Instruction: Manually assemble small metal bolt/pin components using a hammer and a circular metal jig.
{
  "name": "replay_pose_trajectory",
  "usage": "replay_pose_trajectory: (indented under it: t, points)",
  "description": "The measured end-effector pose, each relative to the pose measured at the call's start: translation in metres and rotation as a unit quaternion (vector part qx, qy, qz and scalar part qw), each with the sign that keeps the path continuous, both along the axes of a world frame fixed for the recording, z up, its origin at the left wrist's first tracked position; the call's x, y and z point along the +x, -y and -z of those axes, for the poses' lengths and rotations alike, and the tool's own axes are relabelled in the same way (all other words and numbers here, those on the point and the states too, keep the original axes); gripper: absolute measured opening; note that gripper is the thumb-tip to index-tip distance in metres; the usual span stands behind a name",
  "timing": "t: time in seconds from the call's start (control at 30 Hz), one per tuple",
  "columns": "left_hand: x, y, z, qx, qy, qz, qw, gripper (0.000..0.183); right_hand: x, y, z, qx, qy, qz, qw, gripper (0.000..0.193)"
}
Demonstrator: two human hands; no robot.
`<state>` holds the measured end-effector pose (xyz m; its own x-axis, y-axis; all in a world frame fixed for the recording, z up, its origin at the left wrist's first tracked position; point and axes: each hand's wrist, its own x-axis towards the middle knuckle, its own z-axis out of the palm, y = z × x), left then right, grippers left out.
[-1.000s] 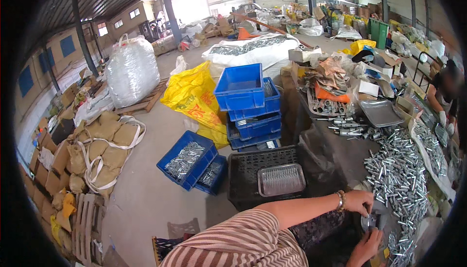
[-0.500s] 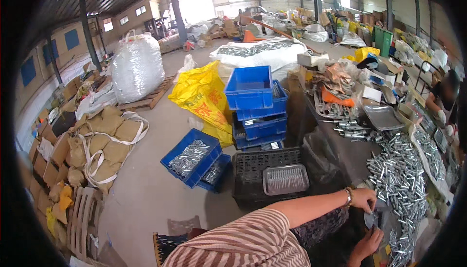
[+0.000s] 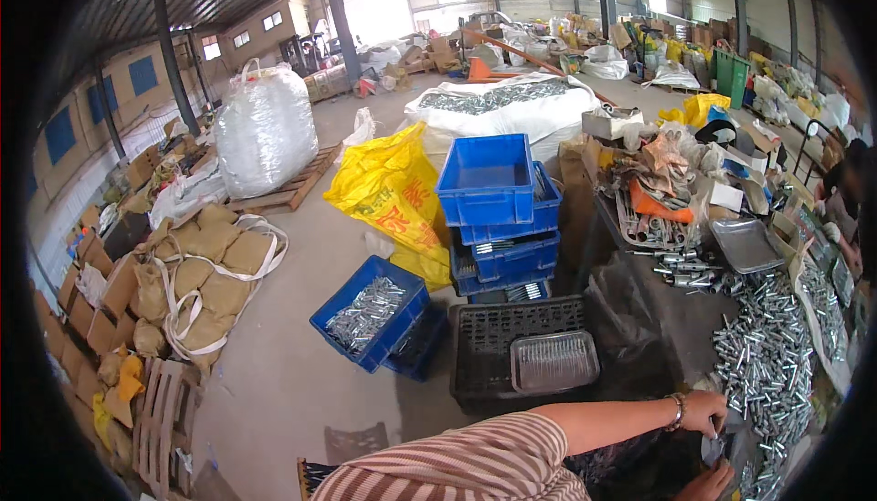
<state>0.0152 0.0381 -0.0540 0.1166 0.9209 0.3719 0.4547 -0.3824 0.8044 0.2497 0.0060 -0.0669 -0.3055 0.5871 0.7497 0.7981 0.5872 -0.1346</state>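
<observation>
My left hand (image 3: 705,412), with a bracelet at its wrist, reaches over the dark bench with its fingers pinched together; what they hold, if anything, is too small to make out. Just below those fingers is a small grey disc-like piece (image 3: 712,449). My right hand (image 3: 708,483) lies close under that piece, partly cut off by the lower edge. Its fingers are curled, and whether they grip the piece does not show. Beside both hands spreads a large heap of silvery metal anchor bolts (image 3: 766,355).
Left of the bench, a metal tray (image 3: 554,361) of lined-up parts sits on a black crate (image 3: 475,326). Blue bins (image 3: 485,181) stand stacked behind it; another blue bin (image 3: 369,311) holds bolts. An empty metal tray (image 3: 746,245) lies beyond the heap. A co-worker (image 3: 845,195) is at far right.
The whole view has shifted, so the scene sits lower and further right. My left hand's fingers have drawn slightly up from the grey piece. The right hand stays beside it.
</observation>
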Motion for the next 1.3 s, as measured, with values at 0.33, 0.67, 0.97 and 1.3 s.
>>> replay_pose_trajectory:
  t: [0.33, 0.67, 0.97, 1.3]
  points:
    - [0.007, -0.003, 0.015, 0.045, 0.018, -0.030, 0.998, 0.022, 0.014, -0.013, 0.009, -0.013, -0.001, -0.033, 0.999, 0.030]
    - [0.018, 0.025, -0.005, 0.015, 0.031, 0.074, 0.997, 0.016, 0.023, 0.029, -0.068, -0.237, 0.056, -0.016, 0.970, 0.031]
    - [-0.031, 0.037, -0.049, -0.044, -0.048, 0.018, 0.998, 0.016, -0.024, 0.005, -0.082, -0.199, -0.019, -0.051, 0.978, 0.012]
    - [-0.010, 0.040, -0.056, -0.065, -0.027, 0.030, 0.997, 0.019, -0.005, 0.008, -0.085, -0.182, 0.000, -0.072, 0.981, 0.013]
